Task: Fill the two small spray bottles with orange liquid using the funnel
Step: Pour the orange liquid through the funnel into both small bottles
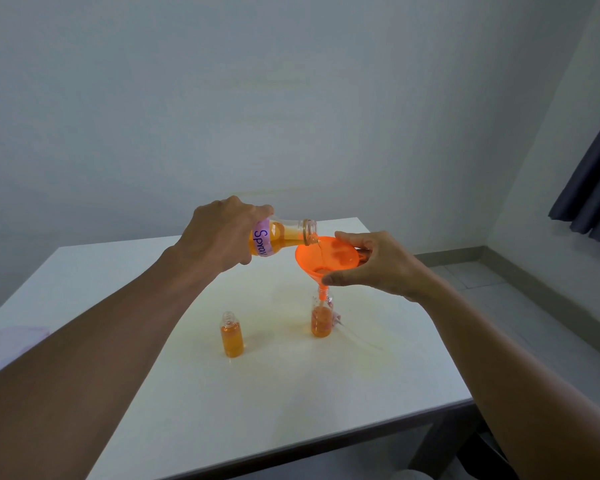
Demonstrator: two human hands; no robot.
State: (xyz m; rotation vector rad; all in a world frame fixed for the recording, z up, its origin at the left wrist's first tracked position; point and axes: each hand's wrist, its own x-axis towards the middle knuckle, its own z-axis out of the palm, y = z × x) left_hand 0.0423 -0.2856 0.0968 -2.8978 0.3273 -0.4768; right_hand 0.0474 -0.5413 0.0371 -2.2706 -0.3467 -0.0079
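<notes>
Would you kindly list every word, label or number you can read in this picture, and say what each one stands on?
"Spra", then a letter cut off at the label's edge: purple handwriting on the pale label of the large bottle gripped by the left hand.
No other readable text is in view.

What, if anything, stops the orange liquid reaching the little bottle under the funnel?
Nothing visible. The big bottle pours into the funnel, whose spout sits inside that little bottle. The right hand holds the funnel's rim.
</notes>
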